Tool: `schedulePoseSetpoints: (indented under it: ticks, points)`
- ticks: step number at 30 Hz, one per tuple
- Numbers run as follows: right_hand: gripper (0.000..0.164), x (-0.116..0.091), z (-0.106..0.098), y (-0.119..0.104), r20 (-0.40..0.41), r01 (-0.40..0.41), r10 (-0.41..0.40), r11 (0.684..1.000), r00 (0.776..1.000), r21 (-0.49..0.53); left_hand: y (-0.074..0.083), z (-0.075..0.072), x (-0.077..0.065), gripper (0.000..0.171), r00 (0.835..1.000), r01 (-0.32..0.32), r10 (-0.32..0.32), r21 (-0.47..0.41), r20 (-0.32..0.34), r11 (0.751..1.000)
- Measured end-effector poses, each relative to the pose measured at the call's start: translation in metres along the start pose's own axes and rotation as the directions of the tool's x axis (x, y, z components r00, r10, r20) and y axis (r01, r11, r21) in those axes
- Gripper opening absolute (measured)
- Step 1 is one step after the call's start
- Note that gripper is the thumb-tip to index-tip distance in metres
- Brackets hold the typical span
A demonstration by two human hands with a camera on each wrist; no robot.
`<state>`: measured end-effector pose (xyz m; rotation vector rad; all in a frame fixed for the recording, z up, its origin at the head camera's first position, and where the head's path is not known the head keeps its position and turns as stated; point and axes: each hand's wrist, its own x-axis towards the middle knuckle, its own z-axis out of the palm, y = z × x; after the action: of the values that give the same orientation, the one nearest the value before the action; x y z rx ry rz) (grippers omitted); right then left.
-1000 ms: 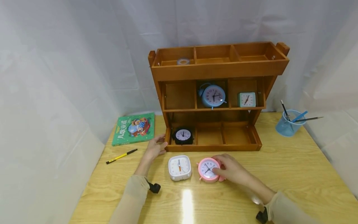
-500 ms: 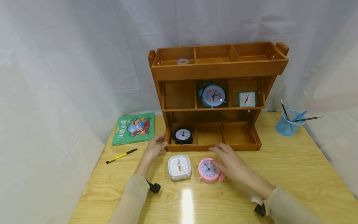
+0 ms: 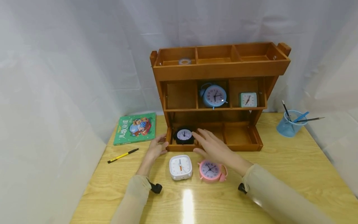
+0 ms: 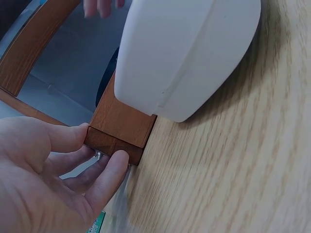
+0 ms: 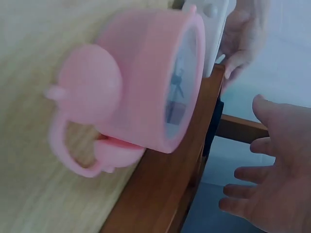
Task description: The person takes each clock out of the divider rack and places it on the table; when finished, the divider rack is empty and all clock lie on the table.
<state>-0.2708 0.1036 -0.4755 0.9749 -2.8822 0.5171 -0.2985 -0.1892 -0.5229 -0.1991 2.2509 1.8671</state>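
Note:
My left hand (image 3: 154,149) holds the lower left corner of the wooden shelf (image 3: 212,148); in the left wrist view thumb and fingers (image 4: 114,177) sit around that corner. My right hand (image 3: 213,146), fingers spread, hovers before the bottom tier, fingertips right beside a black round alarm clock (image 3: 184,136) in the left compartment. In the right wrist view that hand (image 5: 282,165) has nothing between its fingers. Under its wrist a pink twin-bell alarm clock (image 3: 209,171) lies face up on the table. Left of it lies a white square alarm clock (image 3: 180,168).
On the middle tier are a blue alarm clock (image 3: 214,95) and a small mint-green square clock (image 3: 249,100). A tape roll (image 3: 184,61) lies in the top tier. Left are a green book (image 3: 135,128) and a yellow pen (image 3: 123,155); right, a blue pencil cup (image 3: 288,124).
My right hand has let go of the pink alarm clock and moved forward and left to beside the black alarm clock. My left hand has stayed at the shelf corner.

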Motion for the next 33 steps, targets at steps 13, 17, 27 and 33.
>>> schedulePoseSetpoints:
  ticks: [13, 17, 27, 33]
  points:
    - [0.074, 0.069, 0.002, 0.0, 0.181, 0.009, 0.007, 0.996, 0.983, -0.086, -0.001, 0.002, -0.001, 0.052, 0.999, -0.031, 0.031, 0.001, -0.018, 1.0]
    - [0.072, 0.083, 0.005, 0.0, 0.233, 0.006, 0.016, 0.996, 0.972, -0.092, -0.002, 0.001, 0.0, 0.052, 0.999, -0.028, 0.028, 0.003, -0.02, 1.0]
    - [0.07, 0.107, 0.013, -0.006, 0.319, -0.05, 0.078, 0.994, 0.945, -0.094, -0.002, 0.001, -0.002, 0.054, 1.0, -0.009, 0.009, -0.016, -0.018, 1.0]
    - [0.071, 0.112, 0.021, -0.007, 0.349, -0.072, 0.101, 0.993, 0.932, -0.095, -0.003, 0.001, -0.002, 0.054, 1.0, -0.013, 0.012, -0.009, -0.016, 1.0]
